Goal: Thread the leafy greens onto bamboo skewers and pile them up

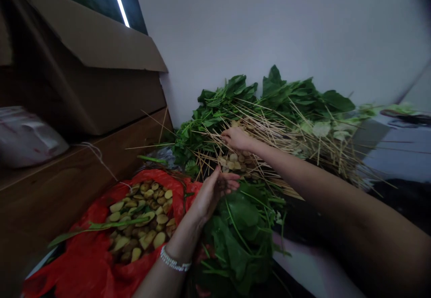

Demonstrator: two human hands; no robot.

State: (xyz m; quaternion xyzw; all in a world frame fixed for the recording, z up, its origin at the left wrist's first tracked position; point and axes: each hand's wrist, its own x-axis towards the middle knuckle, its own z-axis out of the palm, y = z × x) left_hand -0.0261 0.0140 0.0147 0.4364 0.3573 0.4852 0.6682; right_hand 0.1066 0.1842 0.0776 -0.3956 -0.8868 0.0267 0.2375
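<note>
My right hand [237,138] reaches forward onto a heap of thin bamboo skewers [283,143], fingers curled down among the sticks; what they grip is hidden. My left hand [213,190], a beaded bracelet on its wrist, hovers palm-up with fingers apart just below a few skewered yellow pieces [230,159]. Leafy greens [242,226] lie under and in front of both hands, and more greens [269,96] are piled behind the skewers against the wall.
A red plastic bag [90,262] at the lower left holds many sliced yellow pieces [141,219]. A wooden shelf [67,177] carries an open cardboard box [101,78] and a white bag [27,136]. A white wall stands behind.
</note>
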